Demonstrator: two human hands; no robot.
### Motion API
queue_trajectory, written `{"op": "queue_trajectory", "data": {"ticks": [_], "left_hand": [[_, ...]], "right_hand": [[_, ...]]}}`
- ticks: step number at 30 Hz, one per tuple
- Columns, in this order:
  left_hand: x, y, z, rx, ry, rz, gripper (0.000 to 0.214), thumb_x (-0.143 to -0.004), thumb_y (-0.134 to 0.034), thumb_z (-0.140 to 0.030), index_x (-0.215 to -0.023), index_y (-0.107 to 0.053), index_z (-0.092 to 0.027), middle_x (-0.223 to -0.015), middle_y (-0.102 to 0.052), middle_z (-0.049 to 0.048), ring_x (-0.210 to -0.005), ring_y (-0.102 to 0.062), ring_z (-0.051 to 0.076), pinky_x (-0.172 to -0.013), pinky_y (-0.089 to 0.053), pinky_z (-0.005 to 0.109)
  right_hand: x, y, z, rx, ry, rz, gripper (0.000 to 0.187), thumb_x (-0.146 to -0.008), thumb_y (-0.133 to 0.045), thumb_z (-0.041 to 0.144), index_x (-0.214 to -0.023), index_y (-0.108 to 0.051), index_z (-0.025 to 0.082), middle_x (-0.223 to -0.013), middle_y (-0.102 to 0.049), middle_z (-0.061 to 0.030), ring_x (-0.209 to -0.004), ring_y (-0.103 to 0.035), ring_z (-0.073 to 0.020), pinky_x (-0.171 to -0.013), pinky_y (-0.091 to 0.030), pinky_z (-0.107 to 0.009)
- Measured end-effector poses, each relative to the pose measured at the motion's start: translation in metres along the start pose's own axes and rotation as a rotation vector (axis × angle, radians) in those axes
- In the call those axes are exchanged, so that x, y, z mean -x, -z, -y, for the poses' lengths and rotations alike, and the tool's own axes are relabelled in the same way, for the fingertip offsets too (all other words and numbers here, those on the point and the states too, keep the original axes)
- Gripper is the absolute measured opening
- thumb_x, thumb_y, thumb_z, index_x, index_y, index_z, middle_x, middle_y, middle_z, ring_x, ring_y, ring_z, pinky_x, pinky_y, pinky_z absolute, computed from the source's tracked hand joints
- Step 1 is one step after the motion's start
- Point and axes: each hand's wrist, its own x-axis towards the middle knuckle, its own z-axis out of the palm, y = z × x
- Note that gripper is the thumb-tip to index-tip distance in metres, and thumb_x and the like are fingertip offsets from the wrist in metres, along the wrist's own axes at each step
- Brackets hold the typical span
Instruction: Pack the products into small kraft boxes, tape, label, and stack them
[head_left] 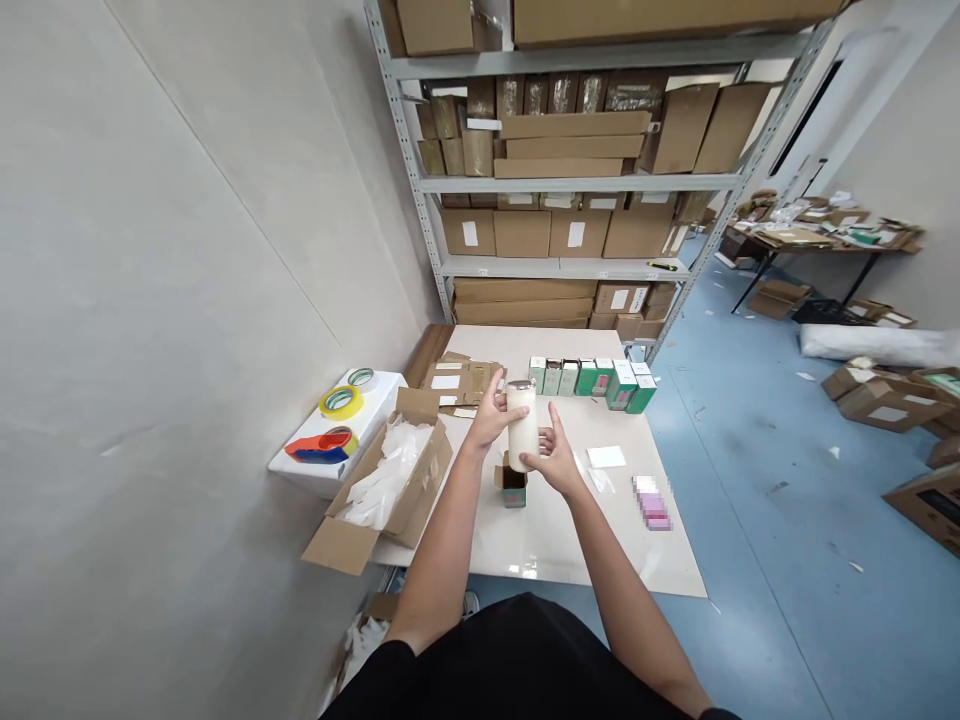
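Observation:
A cream-white tumbler (523, 432) with a metallic rim at its top is held nearly upright over the table. My left hand (491, 415) grips its upper left side, thumb across the front. On the lower right, my right hand (555, 458) holds it with the thumb near the base and the index finger raised. Just below the tumbler stands a small open green box (514, 494), its brown inside showing. A white card (606, 457) and a clear plastic piece (598, 478) lie to the right of my right hand.
A row of green and white boxes (592, 378) lines the table's back. Flattened cardboard (472, 380) lies back left. An open carton (420, 490) of white packing sits left, beside tape rolls (341, 402) and a tape dispenser (322, 447). Behind rises a shelf rack (562, 267) of cartons.

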Motion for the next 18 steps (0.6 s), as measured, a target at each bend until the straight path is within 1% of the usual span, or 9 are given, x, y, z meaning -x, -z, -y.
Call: {"op": "queue_trajectory", "data": {"ticks": [3, 5, 7, 9, 11, 13, 15, 16, 18], "left_hand": [[-0.002, 0.015, -0.002, -0.052, -0.007, 0.005, 0.118, -0.066, -0.094, -0.036, -0.163, -0.026, -0.026, -0.136, -0.065, 0.0138, -0.121, -0.064, 0.027, -0.105, -0.052, 0.043], [-0.004, 0.023, -0.002, -0.071, -0.002, -0.009, 0.118, -0.065, -0.095, -0.037, -0.162, -0.028, -0.024, -0.131, -0.067, 0.0136, -0.117, -0.066, 0.027, -0.102, -0.054, 0.044], [-0.004, 0.03, -0.001, -0.037, 0.008, 0.002, 0.119, -0.067, -0.094, -0.037, -0.163, -0.025, -0.024, -0.125, -0.07, 0.0129, -0.112, -0.067, 0.027, -0.1, -0.055, 0.045], [-0.004, 0.036, 0.001, 0.004, 0.005, 0.031, 0.119, -0.069, -0.093, -0.037, -0.164, -0.022, -0.024, -0.125, -0.07, 0.0128, -0.112, -0.068, 0.026, -0.101, -0.054, 0.045], [-0.003, 0.042, 0.002, -0.008, -0.015, 0.045, 0.115, -0.07, -0.092, -0.038, -0.163, -0.025, -0.025, -0.13, -0.068, 0.0131, -0.116, -0.066, 0.026, -0.103, -0.053, 0.045], [-0.003, 0.048, 0.003, -0.064, -0.036, 0.023, 0.111, -0.069, -0.092, -0.038, -0.161, -0.031, -0.027, -0.133, -0.065, 0.0133, -0.117, -0.065, 0.026, -0.103, -0.053, 0.044], [-0.003, 0.054, 0.004, -0.102, -0.045, -0.011, 0.11, -0.069, -0.092, -0.038, -0.16, -0.033, -0.026, -0.13, -0.066, 0.0137, -0.112, -0.067, 0.026, -0.099, -0.055, 0.044], [-0.003, 0.057, 0.004, -0.096, -0.045, -0.017, 0.112, -0.068, -0.093, -0.038, -0.161, -0.031, -0.026, -0.128, -0.067, 0.0138, -0.109, -0.068, 0.026, -0.097, -0.056, 0.044], [-0.002, 0.062, 0.005, -0.045, -0.042, 0.003, 0.115, -0.069, -0.092, -0.038, -0.162, -0.026, -0.026, -0.126, -0.068, 0.014, -0.107, -0.069, 0.026, -0.095, -0.057, 0.044]], "right_hand": [[-0.003, -0.015, 0.002, 0.107, -0.014, -0.139, 0.127, -0.066, -0.087, 0.035, -0.166, -0.009, 0.034, -0.112, -0.063, -0.004, -0.092, -0.066, -0.0217, -0.088, -0.056, -0.04], [-0.004, -0.025, 0.003, 0.162, -0.012, -0.173, 0.128, -0.064, -0.088, 0.037, -0.166, -0.01, 0.034, -0.116, -0.062, -0.0046, -0.097, -0.065, -0.0226, -0.091, -0.055, -0.041], [-0.004, -0.032, 0.003, 0.156, 0.002, -0.119, 0.126, -0.067, -0.085, 0.038, -0.166, -0.008, 0.034, -0.12, -0.062, -0.0053, -0.102, -0.065, -0.0232, -0.094, -0.055, -0.041], [-0.005, -0.039, 0.003, 0.124, 0.008, -0.055, 0.122, -0.07, -0.082, 0.038, -0.166, -0.006, 0.034, -0.119, -0.063, -0.0052, -0.102, -0.066, -0.0228, -0.093, -0.055, -0.041], [-0.007, -0.044, 0.004, 0.128, -0.011, -0.069, 0.121, -0.07, -0.083, 0.038, -0.166, -0.009, 0.034, -0.113, -0.063, -0.0042, -0.096, -0.067, -0.0221, -0.089, -0.056, -0.04], [-0.01, -0.048, 0.005, 0.172, -0.039, -0.145, 0.124, -0.065, -0.087, 0.04, -0.165, -0.014, 0.035, -0.11, -0.063, -0.0034, -0.091, -0.065, -0.022, -0.085, -0.057, -0.039], [-0.012, -0.051, 0.005, 0.193, -0.047, -0.182, 0.126, -0.062, -0.089, 0.042, -0.165, -0.017, 0.036, -0.114, -0.062, -0.0039, -0.093, -0.065, -0.0229, -0.086, -0.057, -0.04], [-0.013, -0.053, 0.006, 0.18, -0.044, -0.168, 0.126, -0.062, -0.089, 0.042, -0.164, -0.017, 0.036, -0.116, -0.062, -0.0045, -0.097, -0.065, -0.0236, -0.088, -0.057, -0.04], [-0.016, -0.056, 0.005, 0.122, -0.036, -0.095, 0.123, -0.065, -0.086, 0.041, -0.165, -0.014, 0.034, -0.117, -0.063, -0.005, -0.101, -0.065, -0.024, -0.09, -0.056, -0.041]]}}
